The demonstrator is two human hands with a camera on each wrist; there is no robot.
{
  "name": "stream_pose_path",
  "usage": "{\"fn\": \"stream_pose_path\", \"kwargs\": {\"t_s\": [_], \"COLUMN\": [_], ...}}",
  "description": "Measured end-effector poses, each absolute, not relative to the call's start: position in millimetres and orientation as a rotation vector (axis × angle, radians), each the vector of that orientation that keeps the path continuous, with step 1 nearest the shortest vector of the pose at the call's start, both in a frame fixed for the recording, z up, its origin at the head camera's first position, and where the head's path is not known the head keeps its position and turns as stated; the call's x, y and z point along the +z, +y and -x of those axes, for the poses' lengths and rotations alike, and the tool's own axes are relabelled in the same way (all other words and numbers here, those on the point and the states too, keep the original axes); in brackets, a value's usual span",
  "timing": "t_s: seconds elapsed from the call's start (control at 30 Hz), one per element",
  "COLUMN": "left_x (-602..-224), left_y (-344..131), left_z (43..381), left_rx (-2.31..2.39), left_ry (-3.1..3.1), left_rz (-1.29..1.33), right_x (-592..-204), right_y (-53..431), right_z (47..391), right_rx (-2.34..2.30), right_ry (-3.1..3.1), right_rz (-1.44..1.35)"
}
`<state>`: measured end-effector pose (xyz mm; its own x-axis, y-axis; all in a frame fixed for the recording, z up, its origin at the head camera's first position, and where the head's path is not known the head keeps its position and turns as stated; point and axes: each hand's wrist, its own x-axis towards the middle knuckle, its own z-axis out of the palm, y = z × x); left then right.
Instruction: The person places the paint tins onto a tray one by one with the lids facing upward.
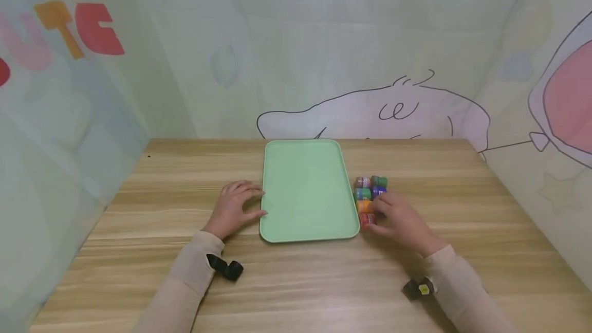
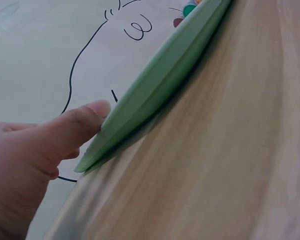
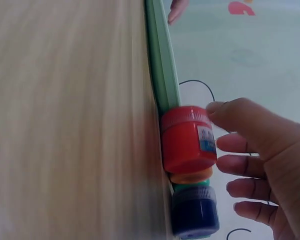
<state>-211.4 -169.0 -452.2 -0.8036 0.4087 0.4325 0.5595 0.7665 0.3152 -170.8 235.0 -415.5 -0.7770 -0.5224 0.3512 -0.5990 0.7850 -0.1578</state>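
A light green tray (image 1: 307,189) lies on the wooden table. My left hand (image 1: 236,207) is at its left rim; in the left wrist view the thumb (image 2: 85,120) touches that rim. Along the right rim several small paint jars lie on their sides, lids toward the tray. The red jar (image 3: 188,140) is nearest me, with an orange jar (image 1: 364,206) beyond it. My right hand (image 1: 400,220) reaches over these two; its thumb tip is right at the red jar's lid, and the loosely bent fingers are spread beside it.
Farther along lie a green jar (image 1: 363,194), a blue jar (image 1: 378,191), a brownish jar (image 1: 362,182) and a dark green jar (image 1: 379,181). A printed cloth backdrop (image 1: 296,66) rises behind the wooden table (image 1: 296,292) and on both sides.
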Motion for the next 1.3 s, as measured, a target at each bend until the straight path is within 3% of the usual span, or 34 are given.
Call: {"fn": "stream_pose_path", "kwargs": {"t_s": [0.8,1.3], "left_x": [-449,-449], "left_y": [-169,-170], "left_z": [211,211], "left_rx": [-0.688,-0.715], "left_ry": [-2.702,-2.7], "left_rz": [0.71,0.712], "right_x": [-429,-414], "right_y": [227,224], "right_z": [174,168], "right_rx": [0.146,0.085], "right_ry": [-2.622,-2.747], "right_rz": [-0.916,-0.856]}}
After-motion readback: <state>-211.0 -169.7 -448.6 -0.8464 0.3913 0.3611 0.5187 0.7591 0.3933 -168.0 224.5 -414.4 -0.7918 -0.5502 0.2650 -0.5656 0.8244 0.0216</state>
